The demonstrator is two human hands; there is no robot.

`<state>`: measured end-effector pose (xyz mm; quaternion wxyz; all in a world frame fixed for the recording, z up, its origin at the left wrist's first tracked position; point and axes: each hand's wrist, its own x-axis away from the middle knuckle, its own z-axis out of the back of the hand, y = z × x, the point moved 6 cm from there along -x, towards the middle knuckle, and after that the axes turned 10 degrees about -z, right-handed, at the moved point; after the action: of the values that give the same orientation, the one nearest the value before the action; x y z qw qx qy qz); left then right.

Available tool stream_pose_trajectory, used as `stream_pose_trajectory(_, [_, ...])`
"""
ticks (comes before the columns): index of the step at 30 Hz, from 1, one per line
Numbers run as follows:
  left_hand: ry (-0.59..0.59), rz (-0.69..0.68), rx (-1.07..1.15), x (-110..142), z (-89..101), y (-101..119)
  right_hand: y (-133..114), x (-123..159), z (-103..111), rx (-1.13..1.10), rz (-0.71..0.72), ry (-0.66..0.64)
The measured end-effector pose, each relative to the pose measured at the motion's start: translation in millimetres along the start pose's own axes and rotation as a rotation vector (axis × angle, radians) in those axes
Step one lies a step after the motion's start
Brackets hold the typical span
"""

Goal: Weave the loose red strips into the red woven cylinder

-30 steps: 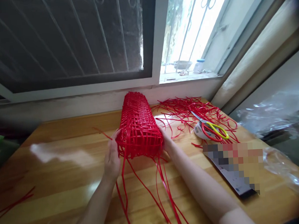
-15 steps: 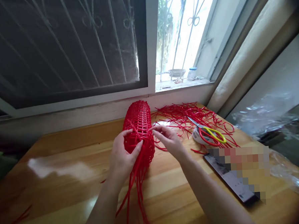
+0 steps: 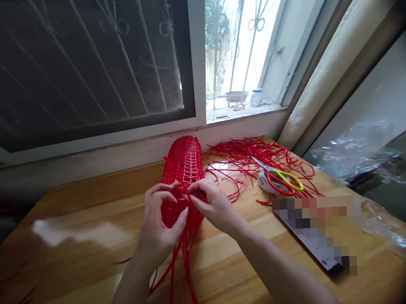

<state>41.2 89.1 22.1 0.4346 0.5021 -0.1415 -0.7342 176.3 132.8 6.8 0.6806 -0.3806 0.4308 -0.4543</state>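
Note:
A long red woven basket (image 3: 185, 164) of plastic strips lies on its side on the wooden table (image 3: 76, 263), its far end toward the window. Loose red strips (image 3: 182, 271) trail from its near end toward me. My left hand (image 3: 159, 227) curls around the near end of the basket, thumb and fingers gripping the weave. My right hand (image 3: 214, 206) pinches a red strip at the basket's near top edge, right beside the left fingers.
A heap of loose red strips (image 3: 254, 156) lies at the back right, with yellow-and-red scissors (image 3: 279, 177) on a white roll. A flat dark card (image 3: 316, 241) and crumpled clear plastic (image 3: 387, 233) lie at the right. A window sill and wall run behind the table.
The basket was turned from flat to its narrow side. Both hands moved from its flanks to its near end; my right hand has come in and pinched a strip.

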Motion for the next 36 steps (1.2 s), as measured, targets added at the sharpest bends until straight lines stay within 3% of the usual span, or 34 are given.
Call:
stream_pose_trajectory(5, [-0.207, -0.171, -0.304, -0.9, 9.0, 13.3, 5.7, -0.4, 4.1, -0.145, -0.065, -0.044])
stream_pose_trajectory(8, [-0.293, -0.235, -0.412, 0.9, 8.4, 14.3, 14.2, 7.1, 27.0, -0.131, -0.106, -0.001])
stream_pose_trajectory(11, [-0.313, -0.277, -0.499, 1.6, 4.2, 15.7, 37.5, 31.6, 75.7, -0.021, -0.162, 0.169])
stream_pose_trajectory(13, [-0.297, -0.280, -0.537, 1.1, 1.3, 16.0, 67.9, 61.8, 119.2, 0.012, -0.251, 0.310])
stream_pose_trajectory(17, [-0.216, -0.230, -0.565, 1.3, -0.6, 11.6, 143.5, 157.7, 214.0, 0.214, -0.447, 0.690])
stream_pose_trajectory(20, [-0.137, -0.195, -0.553, 3.0, 1.3, 6.9, 189.1, 226.2, 252.0, 0.481, -0.617, 0.715])
stream_pose_trajectory(23, [-0.093, -0.202, -0.551, 3.6, 3.6, 5.4, 207.1, 261.7, 257.4, 0.596, -0.643, 0.605])
stream_pose_trajectory(28, [-0.104, -0.215, -0.588, 3.0, 7.8, 9.6, 204.0, 266.4, 249.2, 0.594, -0.623, 0.542])
stream_pose_trajectory(31, [-0.186, -0.067, -0.567, 6.7, 8.7, 5.9, 204.4, 264.1, 248.9, 0.650, -0.625, 0.545])
stream_pose_trajectory(36, [-0.199, 0.204, -0.681, 16.0, 20.1, -5.5, 204.9, 264.5, 246.6, 0.642, -0.607, 0.574])
